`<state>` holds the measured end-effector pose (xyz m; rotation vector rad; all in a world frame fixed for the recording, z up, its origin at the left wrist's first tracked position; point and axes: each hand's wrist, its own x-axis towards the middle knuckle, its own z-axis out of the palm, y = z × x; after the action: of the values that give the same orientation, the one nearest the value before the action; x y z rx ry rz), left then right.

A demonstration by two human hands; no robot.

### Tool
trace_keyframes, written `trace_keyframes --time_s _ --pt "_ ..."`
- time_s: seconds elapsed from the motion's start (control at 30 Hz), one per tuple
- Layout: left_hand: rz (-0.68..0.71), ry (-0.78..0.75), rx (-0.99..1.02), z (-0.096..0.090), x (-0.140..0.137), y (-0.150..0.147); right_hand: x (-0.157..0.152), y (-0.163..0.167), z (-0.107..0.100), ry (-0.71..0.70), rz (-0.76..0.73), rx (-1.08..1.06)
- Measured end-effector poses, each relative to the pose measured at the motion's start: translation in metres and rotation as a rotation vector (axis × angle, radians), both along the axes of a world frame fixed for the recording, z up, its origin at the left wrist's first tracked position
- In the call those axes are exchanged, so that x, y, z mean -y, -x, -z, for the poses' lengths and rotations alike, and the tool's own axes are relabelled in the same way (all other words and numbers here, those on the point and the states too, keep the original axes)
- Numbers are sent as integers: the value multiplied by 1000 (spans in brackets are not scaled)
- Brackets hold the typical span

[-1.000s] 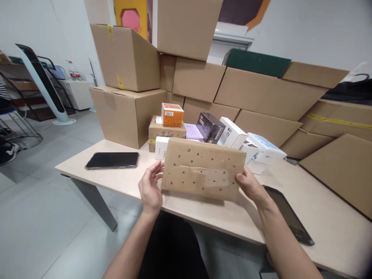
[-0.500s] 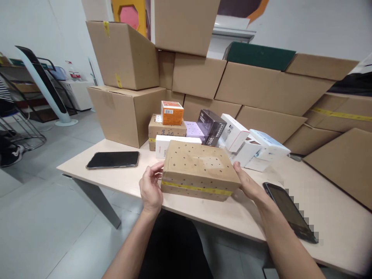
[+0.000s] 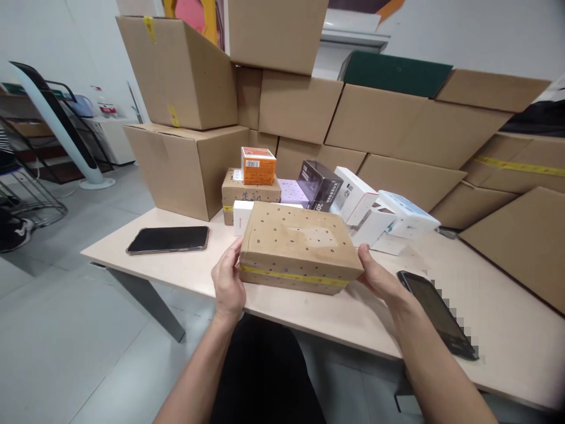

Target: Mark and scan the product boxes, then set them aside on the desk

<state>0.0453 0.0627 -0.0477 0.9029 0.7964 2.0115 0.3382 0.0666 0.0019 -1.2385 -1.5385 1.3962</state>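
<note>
Between my hands is a brown cardboard box (image 3: 296, 238) printed with small dark marks, with a band of yellow tape along its front. My left hand (image 3: 229, 281) presses against its left side, the fingers partly hidden behind it. On the right end, my right hand (image 3: 378, 275) grips the corner, thumb upward and fingers out of sight. The box is slightly tilted over the table's near part. Just behind it are a white box (image 3: 242, 217), a similar brown box (image 3: 250, 194) with an orange box (image 3: 258, 167) on top, and a purple box (image 3: 292, 191).
A black box (image 3: 318, 185) and white boxes (image 3: 356, 197) lie behind to the right. A phone (image 3: 168, 239) rests left on the table (image 3: 198, 277), a dark handheld device (image 3: 435, 312) right. Large cartons (image 3: 375, 126) form a wall at the back.
My left hand's fingers have closed in against the box's left side. The box and both hands sit slightly higher and further left in view, while the whole view has shifted a little.
</note>
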Motion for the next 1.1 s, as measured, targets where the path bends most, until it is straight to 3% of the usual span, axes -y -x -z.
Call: trace_keyframes --time_s 0.2,0.5,0.8,0.93,1.1 --pt "67 -6 -17 5 -2 3 1 -2 -1 -122 -8 -128" --pt "-25 -82 106 6 6 1 -2 -2 1 -322 94 -225" --pt "-155 -259 -108 9 7 -2 2 7 -5 -221 160 -337" --pt "-206 -199 -171 14 3 -1 -2 10 1 -110 196 -364" --pt "-151 -62 -219 15 2 2 -9 12 11 -43 224 -337"
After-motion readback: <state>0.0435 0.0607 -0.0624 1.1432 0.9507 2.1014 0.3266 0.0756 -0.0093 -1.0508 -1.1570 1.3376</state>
